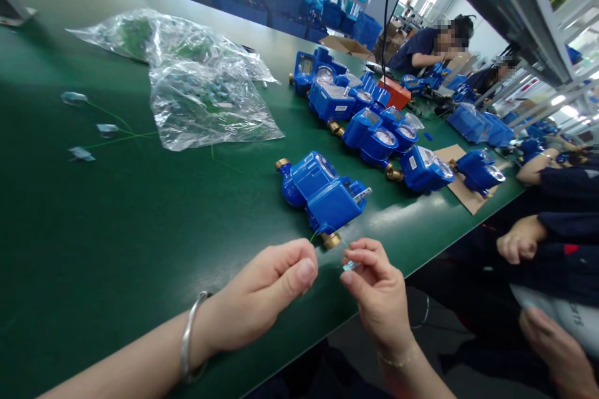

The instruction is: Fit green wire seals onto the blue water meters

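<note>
Blue meter (322,193) is laid on the green table (116,218) just beyond both hands, with its brass end turned toward them. A thin green wire (313,236) is seen running from that end to the left hand (274,296), which seems closed in a pinch on it. A small clear tag (350,266) is pinched by the right hand (377,296). The wire is judged already threaded, and the tag not yet fastened. Other meters (374,131) are lined up farther off.

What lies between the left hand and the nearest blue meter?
Head view: bare green table, crossed by a thin green wire from the blue meter toward the left hand.
</note>
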`<state>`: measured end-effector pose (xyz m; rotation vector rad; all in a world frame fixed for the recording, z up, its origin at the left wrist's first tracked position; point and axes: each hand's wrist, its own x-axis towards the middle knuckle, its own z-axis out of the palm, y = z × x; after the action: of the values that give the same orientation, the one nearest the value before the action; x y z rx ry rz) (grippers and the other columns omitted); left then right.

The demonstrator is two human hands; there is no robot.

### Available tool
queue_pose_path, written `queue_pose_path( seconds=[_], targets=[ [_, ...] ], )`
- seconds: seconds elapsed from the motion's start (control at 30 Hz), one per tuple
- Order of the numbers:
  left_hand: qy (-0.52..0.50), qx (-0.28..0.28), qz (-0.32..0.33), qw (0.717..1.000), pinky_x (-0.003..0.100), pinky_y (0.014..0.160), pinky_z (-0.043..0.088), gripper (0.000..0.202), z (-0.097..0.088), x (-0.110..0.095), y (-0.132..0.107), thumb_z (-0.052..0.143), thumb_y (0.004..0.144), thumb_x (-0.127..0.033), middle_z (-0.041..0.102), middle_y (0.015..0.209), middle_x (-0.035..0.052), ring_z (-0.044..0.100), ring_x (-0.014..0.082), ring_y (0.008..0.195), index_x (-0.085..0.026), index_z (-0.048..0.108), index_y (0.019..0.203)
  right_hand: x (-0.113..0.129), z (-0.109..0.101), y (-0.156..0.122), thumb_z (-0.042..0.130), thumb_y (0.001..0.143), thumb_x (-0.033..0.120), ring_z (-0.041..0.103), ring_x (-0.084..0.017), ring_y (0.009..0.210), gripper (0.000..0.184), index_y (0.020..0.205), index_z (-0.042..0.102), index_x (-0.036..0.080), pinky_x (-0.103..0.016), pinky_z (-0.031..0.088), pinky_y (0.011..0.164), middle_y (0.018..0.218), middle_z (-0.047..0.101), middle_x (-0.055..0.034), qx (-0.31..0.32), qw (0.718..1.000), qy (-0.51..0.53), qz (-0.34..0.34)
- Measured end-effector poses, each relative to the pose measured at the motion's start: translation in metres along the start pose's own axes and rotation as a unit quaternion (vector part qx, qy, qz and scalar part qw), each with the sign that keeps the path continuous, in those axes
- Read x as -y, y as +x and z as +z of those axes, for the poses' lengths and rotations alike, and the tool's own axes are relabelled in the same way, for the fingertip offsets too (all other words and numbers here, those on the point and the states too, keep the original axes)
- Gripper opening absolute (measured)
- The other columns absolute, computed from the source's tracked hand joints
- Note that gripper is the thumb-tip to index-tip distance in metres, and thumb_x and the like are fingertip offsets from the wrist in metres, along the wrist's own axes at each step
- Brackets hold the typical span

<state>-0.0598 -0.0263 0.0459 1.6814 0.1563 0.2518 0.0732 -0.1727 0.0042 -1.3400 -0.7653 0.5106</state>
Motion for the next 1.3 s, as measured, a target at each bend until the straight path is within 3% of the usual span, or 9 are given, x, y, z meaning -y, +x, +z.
queue_pose_path(
  seconds=[0.2,0.3,0.47,0.67,1.3],
  targets=[
    [0.168,-0.057,-0.033,0.984,0.021,0.057,0.037,0.013,0.013,0.001,0.001,0.048,0.089,-0.031,0.053,0.07,-0.0047,0.048,0.0099,0.062,-0.02,0.054,0.085,-0.006,0.003,-0.003,0.072,0.072,0.012,0.063,-0.015,0.086,0.03,0.098,0.062,0.025,-0.028,0.055,0.072,0.092,0.058,0.0,-0.057,0.99,0.084,-0.093],
    [0.228,-0.082,-0.016,0.97,0.021,0.059,0.037,0.013,0.019,0.003,0.003,0.049,0.089,-0.027,0.056,0.072,-0.0048,0.051,0.0097,0.064,-0.021,0.056,0.08,-0.01,0.007,-0.004,0.069,0.077,0.014,0.065,-0.018,0.091,0.024,0.097,0.062,0.025,-0.031,0.058,0.071,0.09,0.064,0.0,-0.049,0.983,0.159,-0.081],
    [0.283,-0.122,0.044,0.95,0.02,0.062,0.037,0.011,0.025,0.005,0.002,0.05,0.088,-0.02,0.055,0.072,-0.0044,0.052,0.0098,0.066,-0.02,0.056,0.08,-0.008,0.008,0.0,0.072,0.075,0.019,0.065,-0.014,0.088,0.022,0.095,0.063,0.024,-0.025,0.057,0.072,0.09,0.067,0.0017,-0.027,0.97,0.239,-0.042],
    [0.324,-0.138,0.101,0.931,0.022,0.061,0.036,0.008,0.024,0.008,0.001,0.05,0.089,-0.02,0.053,0.069,-0.0035,0.05,0.0109,0.064,-0.02,0.057,0.086,-0.008,0.006,0.0,0.075,0.07,0.019,0.063,-0.016,0.09,0.031,0.098,0.063,0.023,-0.028,0.056,0.073,0.092,0.065,0.0003,-0.002,0.978,0.197,-0.072],
    [0.349,-0.118,0.119,0.922,0.023,0.058,0.033,0.011,0.024,0.011,-0.001,0.049,0.089,-0.015,0.049,0.066,-0.0025,0.047,0.0117,0.061,-0.018,0.055,0.08,-0.005,0.004,-0.002,0.075,0.071,0.019,0.061,-0.017,0.09,0.031,0.099,0.062,0.025,-0.03,0.052,0.075,0.089,0.065,0.0001,0.013,0.988,0.115,-0.104]
  ],
)
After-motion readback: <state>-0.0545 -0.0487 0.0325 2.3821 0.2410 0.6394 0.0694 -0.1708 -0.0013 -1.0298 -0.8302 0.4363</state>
